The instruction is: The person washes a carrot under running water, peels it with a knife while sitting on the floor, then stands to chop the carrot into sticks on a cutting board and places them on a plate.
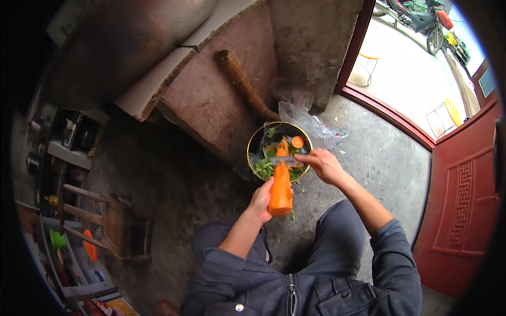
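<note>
A thick orange carrot (280, 193) with a peeled-looking surface lies in my left hand (263, 199), its narrow end pointing away over a round bin (248, 152) with a yellow rim. My right hand (322, 164) grips a peeler (285, 160), whose head lies across the carrot near its narrow end; motion blurs it. Inside the bin are green leaves (264, 166), orange peelings and a round carrot piece (297, 142). My left palm and part of its fingers are hidden behind the carrot.
A clear plastic bag (306, 122) lies beyond the bin, beside a bundled-straw broom handle (241, 79) leaning on the stove-like block (213, 102). A wooden chair (112, 227) lies at left. At right, a red door (458, 205) stands by the doorway, with stools and a motorbike outside.
</note>
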Demonstrator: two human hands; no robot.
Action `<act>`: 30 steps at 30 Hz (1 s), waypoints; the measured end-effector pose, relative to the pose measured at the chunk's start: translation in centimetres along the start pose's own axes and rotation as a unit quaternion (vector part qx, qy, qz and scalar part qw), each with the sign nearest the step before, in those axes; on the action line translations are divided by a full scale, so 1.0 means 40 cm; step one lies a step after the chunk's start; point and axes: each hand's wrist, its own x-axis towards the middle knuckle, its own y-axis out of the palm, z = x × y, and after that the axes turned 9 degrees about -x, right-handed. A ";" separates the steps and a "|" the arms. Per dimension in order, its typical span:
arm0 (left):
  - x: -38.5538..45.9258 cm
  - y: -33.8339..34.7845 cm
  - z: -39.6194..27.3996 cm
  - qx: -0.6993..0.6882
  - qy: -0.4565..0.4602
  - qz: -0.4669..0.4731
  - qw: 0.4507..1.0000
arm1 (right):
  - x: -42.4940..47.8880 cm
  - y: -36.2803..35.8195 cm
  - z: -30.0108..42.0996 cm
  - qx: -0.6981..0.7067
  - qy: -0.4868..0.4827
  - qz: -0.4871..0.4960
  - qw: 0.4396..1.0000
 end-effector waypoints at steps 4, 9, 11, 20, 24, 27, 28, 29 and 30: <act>0.007 -0.001 -0.002 -0.010 -0.017 -0.004 1.000 | 0.037 0.084 -0.085 -0.121 0.155 0.155 0.968; 0.012 -0.020 -0.018 -0.038 0.011 0.004 0.999 | 0.069 0.074 -0.025 0.007 0.207 0.064 0.976; 0.012 -0.032 -0.034 -0.058 0.025 0.019 0.998 | 0.064 0.032 0.042 0.158 0.122 -0.012 0.980; -0.024 0.030 -0.046 -0.084 -0.003 0.054 0.995 | -0.035 -0.123 0.178 0.022 -0.106 -0.020 0.994; -0.029 0.017 -0.039 -0.027 0.018 0.051 0.998 | -0.025 -0.076 0.129 0.016 -0.065 -0.009 0.998; -0.014 -0.032 -0.041 -0.007 0.001 0.013 1.000 | -0.003 -0.027 0.088 0.019 -0.021 -0.037 0.999; -0.019 -0.018 -0.041 -0.042 0.007 0.023 0.999 | 0.007 -0.004 0.067 0.020 -0.004 -0.054 0.998; -0.025 -0.008 -0.033 -0.032 0.007 0.024 0.999 | 0.009 0.010 0.042 0.020 0.050 -0.023 0.998; -0.032 0.004 -0.021 -0.022 0.006 0.026 0.999 | 0.012 0.035 -0.009 -0.023 0.069 0.005 0.997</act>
